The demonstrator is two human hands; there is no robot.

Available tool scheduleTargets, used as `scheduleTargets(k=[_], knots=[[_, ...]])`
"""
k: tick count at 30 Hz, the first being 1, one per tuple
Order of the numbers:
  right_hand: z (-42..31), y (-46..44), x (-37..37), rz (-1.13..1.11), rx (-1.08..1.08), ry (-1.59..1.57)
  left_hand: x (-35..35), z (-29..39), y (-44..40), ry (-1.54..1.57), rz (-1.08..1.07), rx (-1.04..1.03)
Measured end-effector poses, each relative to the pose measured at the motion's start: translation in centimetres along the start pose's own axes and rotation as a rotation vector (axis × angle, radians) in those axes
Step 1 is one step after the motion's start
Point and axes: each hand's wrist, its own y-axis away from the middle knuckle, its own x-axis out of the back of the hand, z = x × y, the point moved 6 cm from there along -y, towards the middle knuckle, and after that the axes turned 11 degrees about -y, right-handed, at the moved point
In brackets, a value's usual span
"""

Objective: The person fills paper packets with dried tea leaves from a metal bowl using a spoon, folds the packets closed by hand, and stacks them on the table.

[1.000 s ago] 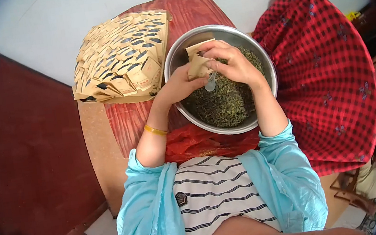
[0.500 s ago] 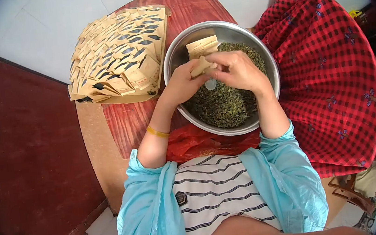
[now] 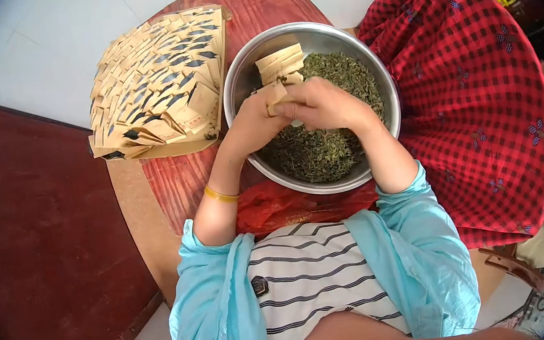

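Observation:
Over a metal bowl [image 3: 393, 121] of dried green leaves [image 3: 324, 153], my two hands meet around a small tan paper packet [image 3: 276, 96]. My left hand [image 3: 257, 123] grips the packet from the left side. The fingers of my right hand [image 3: 326, 102] are closed at its right edge. A small pale, clear piece [image 3: 297, 123] shows just under the right fingers, mostly hidden. Behind the hands, a stack of tan packets [image 3: 280, 63] leans inside the bowl on the leaves, near its upper left wall.
A box packed with tan packets [image 3: 159, 82] stands left of the bowl on a red wooden table [image 3: 258, 2]. Red plastic [image 3: 276, 207] lies at the near edge. To the right is a red and black checked cloth [image 3: 468, 105].
The packet has been turned and folded between my fingers, and my hands have drawn closer together. The stack of packets in the bowl is now uncovered. The whole view has shifted slightly.

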Motion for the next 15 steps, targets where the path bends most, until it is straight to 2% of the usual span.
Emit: scheduleTargets(k=[2, 4, 5, 8, 15], knots=[[-0.1, 0.0, 0.5, 0.067, 0.013, -0.046, 0.3, 0.5, 0.2, 0.058, 0.035, 0.024], [0.6, 0.2, 1.7, 0.181, -0.122, 0.006, 0.5, 0.3, 0.3, 0.114, 0.082, 0.044], [0.9, 0.3, 2.0, 0.241, -0.081, -0.03, 0.4, -0.4, 0.3, 0.118, 0.075, 0.073], [0.8, 0.0, 1.9, 0.21, -0.14, -0.157, 0.1, -1.8, 0.2, 0.133, 0.056, 0.098], [0.8, -0.1, 2.2, 0.259, -0.097, -0.083, 0.5, -0.6, 0.3, 0.068, 0.061, 0.081]])
